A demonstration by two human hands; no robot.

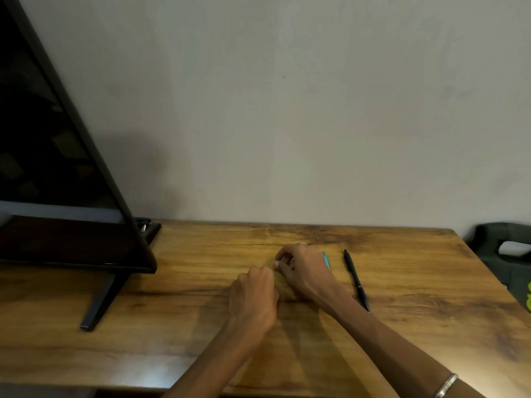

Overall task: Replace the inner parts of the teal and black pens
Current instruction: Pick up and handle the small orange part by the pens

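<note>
My left hand [254,297] and my right hand [303,270] meet at the middle of the wooden table [178,311], backs toward the camera and fingers curled inward. Whatever lies between their fingertips is hidden. A short length of the teal pen [326,259] pokes out just past the right side of my right hand; I cannot tell whether it is held or lying on the table. The black pen [356,280] lies on the table by itself to the right of my right hand, running front to back, with its tip toward me.
A dark flat screen [57,168] on a black stand [97,300] fills the left side of the table. The table's back edge meets a plain wall. A dark green object [505,254] sits beyond the table's right edge. I wear a metal bangle [446,384] on my right wrist.
</note>
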